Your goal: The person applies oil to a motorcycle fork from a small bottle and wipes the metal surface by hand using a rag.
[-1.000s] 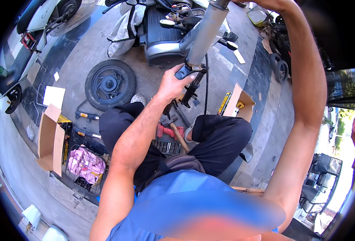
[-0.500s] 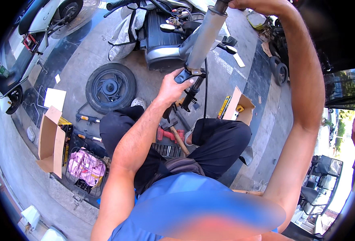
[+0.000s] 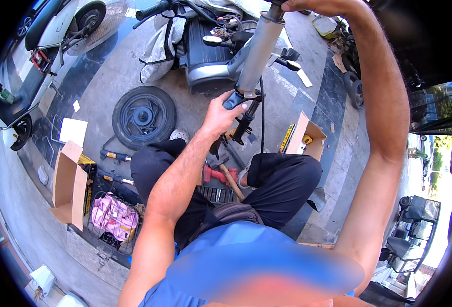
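A thick silver metal tube, apparently a scooter's steering tube, slants up in front of me. At its lower end sits a dark fork with two legs hanging beneath. My left hand is closed round the dark fork crown just under the tube, its thumb lying across the front. Up at the top edge, my right hand grips the dark upper end of the tube; its fingers are partly cut off. A black cable hangs beside the fork. Between my legs lie a wooden-handled hammer, a red power tool and a socket set.
A loose wheel lies on the floor to the left. Nearby are open cardboard boxes, a wire basket with pink cloth, and orange-marked tools. Grey scooter bodywork stands ahead. Another box sits by my right knee.
Both hands keep their hold on the tube and fork. The whole view has shifted slightly, with the floor things a little further right and lower; the tube's top sits slightly further left.
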Demonstrator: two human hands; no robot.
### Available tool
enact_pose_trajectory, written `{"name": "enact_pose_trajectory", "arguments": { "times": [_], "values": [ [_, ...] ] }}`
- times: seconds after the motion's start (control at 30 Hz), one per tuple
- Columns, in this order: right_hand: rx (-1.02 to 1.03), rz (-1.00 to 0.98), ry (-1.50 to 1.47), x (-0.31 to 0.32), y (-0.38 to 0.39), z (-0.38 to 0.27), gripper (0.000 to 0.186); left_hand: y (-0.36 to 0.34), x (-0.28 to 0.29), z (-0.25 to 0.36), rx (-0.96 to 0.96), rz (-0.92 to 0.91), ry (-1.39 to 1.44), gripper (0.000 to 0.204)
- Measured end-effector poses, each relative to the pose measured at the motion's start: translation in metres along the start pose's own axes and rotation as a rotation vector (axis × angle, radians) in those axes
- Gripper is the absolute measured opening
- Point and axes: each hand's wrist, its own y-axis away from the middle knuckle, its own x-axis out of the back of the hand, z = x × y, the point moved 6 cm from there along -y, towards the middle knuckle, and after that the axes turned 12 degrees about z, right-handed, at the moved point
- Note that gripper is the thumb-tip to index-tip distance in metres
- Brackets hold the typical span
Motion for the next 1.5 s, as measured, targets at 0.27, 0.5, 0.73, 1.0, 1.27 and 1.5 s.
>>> {"name": "enact_pose_trajectory", "arguments": {
  "times": [0.27,0.5,0.73,1.0,1.27,1.5],
  "values": [
    [-0.001,-0.025,-0.291,-0.006,0.002,0.018,0.043,0.003,0.000,0.006,-0.003,0.009,-0.009,0.061],
    [-0.007,0.005,-0.082,0.002,0.007,0.031,0.049,0.001,-0.014,0.000,-0.014,-0.014,0.005,0.059],
    [-0.053,-0.100,0.039,-0.003,-0.006,0.022,0.046,0.002,-0.005,0.002,0.004,0.006,0.005,0.057],
    [0.053,-0.063,-0.019,-0.007,-0.005,0.029,0.053,-0.002,-0.004,-0.004,-0.007,0.010,0.014,0.055],
    [0.041,-0.094,-0.041,-0.011,-0.008,0.036,0.051,0.000,-0.006,-0.003,0.003,-0.016,0.050,0.055],
    [0.015,-0.127,-0.021,-0.013,-0.013,0.035,0.051,-0.001,-0.004,-0.004,0.010,-0.013,0.029,0.056]
  ]
}}
